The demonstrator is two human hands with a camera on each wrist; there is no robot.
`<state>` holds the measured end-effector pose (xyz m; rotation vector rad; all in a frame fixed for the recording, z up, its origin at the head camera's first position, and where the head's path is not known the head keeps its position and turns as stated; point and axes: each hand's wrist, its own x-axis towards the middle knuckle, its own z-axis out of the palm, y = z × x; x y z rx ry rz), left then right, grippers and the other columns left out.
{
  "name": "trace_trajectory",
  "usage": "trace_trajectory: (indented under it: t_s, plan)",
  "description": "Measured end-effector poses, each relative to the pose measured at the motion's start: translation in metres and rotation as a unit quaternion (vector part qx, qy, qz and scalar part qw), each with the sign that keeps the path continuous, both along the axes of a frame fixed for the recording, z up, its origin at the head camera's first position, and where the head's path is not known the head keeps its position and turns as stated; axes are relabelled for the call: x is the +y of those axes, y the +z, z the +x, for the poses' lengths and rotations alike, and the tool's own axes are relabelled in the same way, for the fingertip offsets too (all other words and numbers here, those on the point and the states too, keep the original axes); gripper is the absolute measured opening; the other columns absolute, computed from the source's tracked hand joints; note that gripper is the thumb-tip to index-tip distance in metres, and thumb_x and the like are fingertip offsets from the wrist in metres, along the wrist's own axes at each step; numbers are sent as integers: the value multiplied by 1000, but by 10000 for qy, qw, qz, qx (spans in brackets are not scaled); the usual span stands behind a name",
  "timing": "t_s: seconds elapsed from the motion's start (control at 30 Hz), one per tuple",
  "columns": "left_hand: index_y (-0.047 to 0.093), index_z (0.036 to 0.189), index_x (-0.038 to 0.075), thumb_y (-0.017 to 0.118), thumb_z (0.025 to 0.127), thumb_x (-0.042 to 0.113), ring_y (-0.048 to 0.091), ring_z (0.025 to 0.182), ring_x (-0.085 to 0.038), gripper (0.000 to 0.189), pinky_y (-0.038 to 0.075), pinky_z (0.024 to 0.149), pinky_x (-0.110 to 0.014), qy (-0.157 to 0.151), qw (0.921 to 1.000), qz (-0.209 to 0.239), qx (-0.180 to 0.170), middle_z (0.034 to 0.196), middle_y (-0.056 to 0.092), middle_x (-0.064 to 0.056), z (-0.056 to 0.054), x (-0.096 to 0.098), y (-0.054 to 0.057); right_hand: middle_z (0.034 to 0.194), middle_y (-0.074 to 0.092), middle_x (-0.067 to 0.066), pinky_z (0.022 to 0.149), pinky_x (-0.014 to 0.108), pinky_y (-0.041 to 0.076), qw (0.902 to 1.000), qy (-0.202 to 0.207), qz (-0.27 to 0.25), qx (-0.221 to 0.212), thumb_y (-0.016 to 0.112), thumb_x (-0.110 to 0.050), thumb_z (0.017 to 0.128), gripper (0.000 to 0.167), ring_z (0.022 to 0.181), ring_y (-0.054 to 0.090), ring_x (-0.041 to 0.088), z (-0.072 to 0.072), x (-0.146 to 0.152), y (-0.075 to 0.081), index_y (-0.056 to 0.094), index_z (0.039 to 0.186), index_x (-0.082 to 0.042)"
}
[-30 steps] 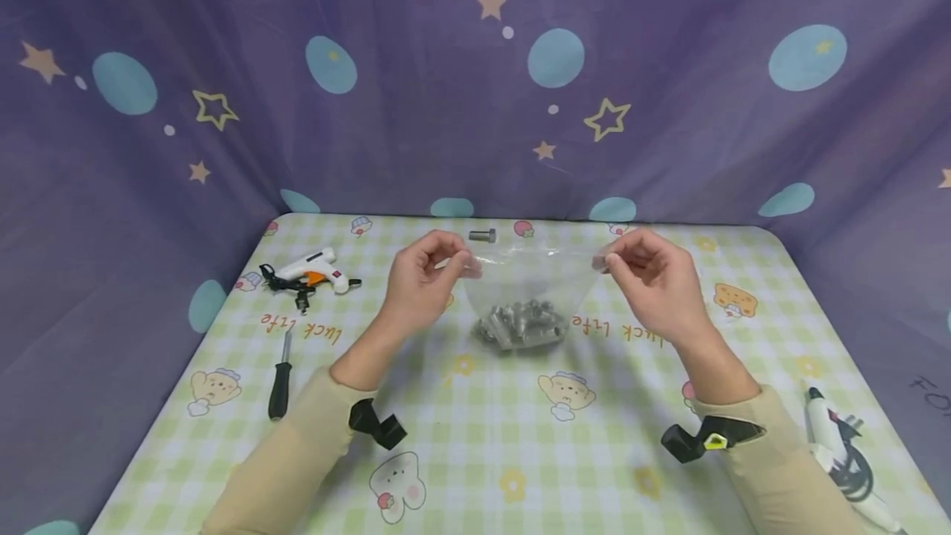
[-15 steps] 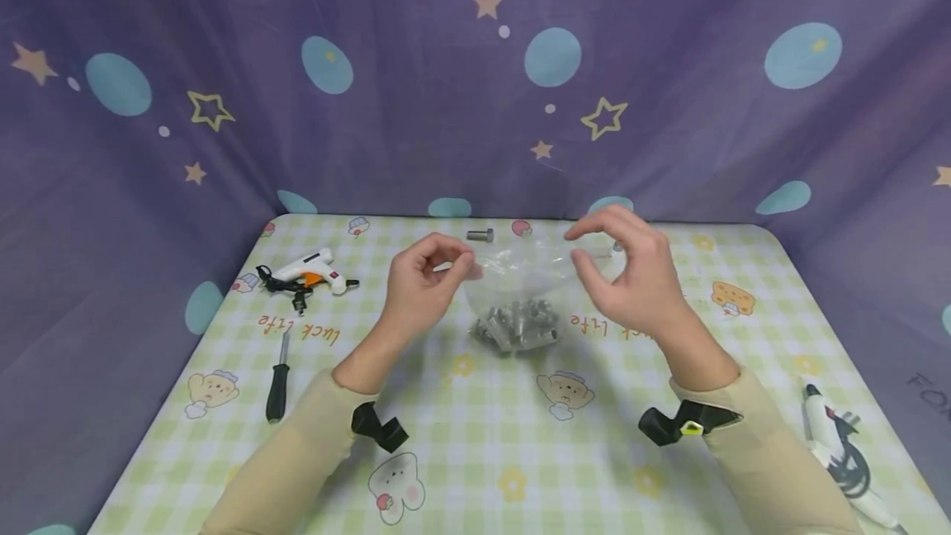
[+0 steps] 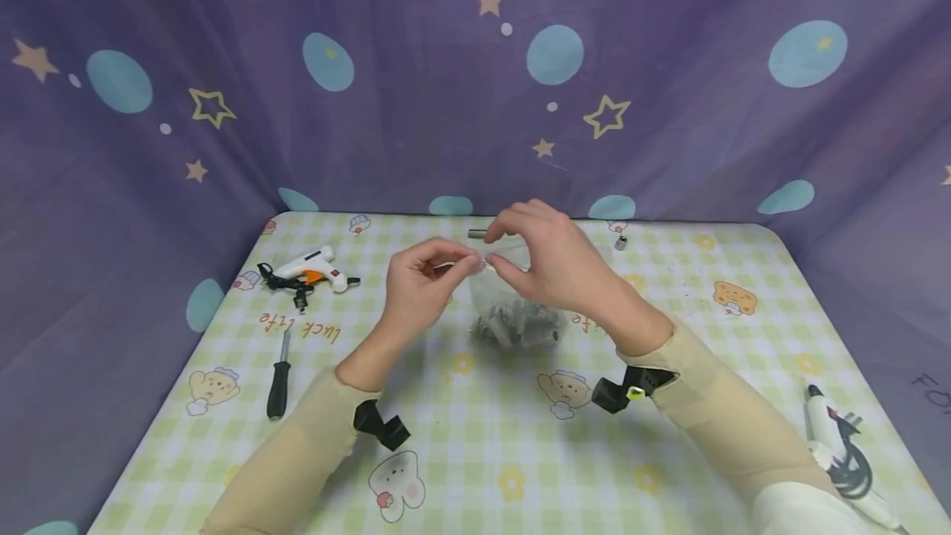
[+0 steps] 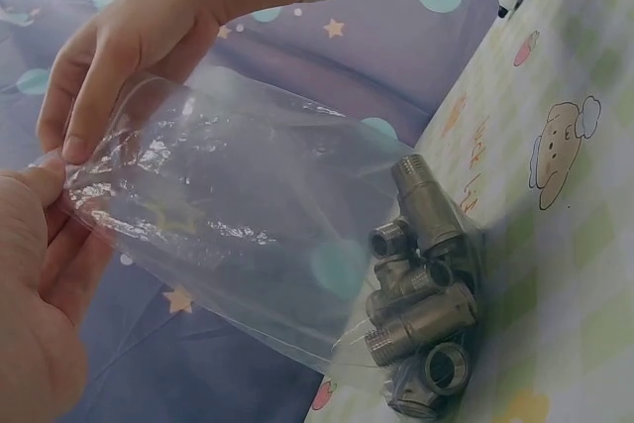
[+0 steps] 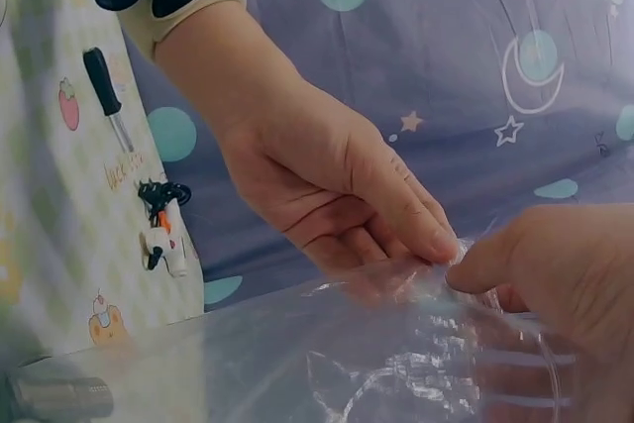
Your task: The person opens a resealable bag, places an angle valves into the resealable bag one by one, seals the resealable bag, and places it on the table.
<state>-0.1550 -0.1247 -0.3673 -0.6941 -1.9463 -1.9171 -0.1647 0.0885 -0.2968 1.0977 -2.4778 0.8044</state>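
A clear plastic bag [image 3: 490, 295] hangs between my hands, with several threaded metal pipe fittings [image 4: 426, 314] gathered at its bottom. In the head view, my left hand [image 3: 423, 279] pinches the bag's upper left corner between thumb and fingers. My right hand [image 3: 553, 262] is close beside it, thumb and forefinger at the bag's top edge near that same corner. The right wrist view has both thumbs almost meeting at the film. Part of the bag's top edge is hidden behind my right hand in the head view.
Behind my right fingers lies a partly covered metal piece [image 3: 477, 234], with a small metal fitting [image 3: 622, 243] farther right. A white glue gun [image 3: 312, 271] and a screwdriver [image 3: 279, 382] are at left. A white tool with a dark cord [image 3: 843, 452] lies at right.
My right hand has let go of the bag's right corner and moved left along the top edge to the left hand. The left hand stays at its corner. The small fitting at right is uncovered.
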Motion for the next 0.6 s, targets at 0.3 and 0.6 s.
trace_trajectory:
  t_s: [0.3,0.6]
  plan:
    - [76,98,-10,75,95,-5,78,89,-7,6,66,81,-26,-5,9999,16,102,93,77,-8,-3,1,2,94,74,0,85,38,54,9987,362,301,-200,73,-14,99,4,91,64,22,-7,-2,7,75,98,-12]
    - [74,101,-6,71,96,-7,78,85,-10,5,67,78,-29,293,9962,-630,522,94,76,-23,-1,8,0,90,70,0,83,37,50,9977,240,570,-280,74,-11,99,5,88,58,20,-7,-1,5,73,96,-13]
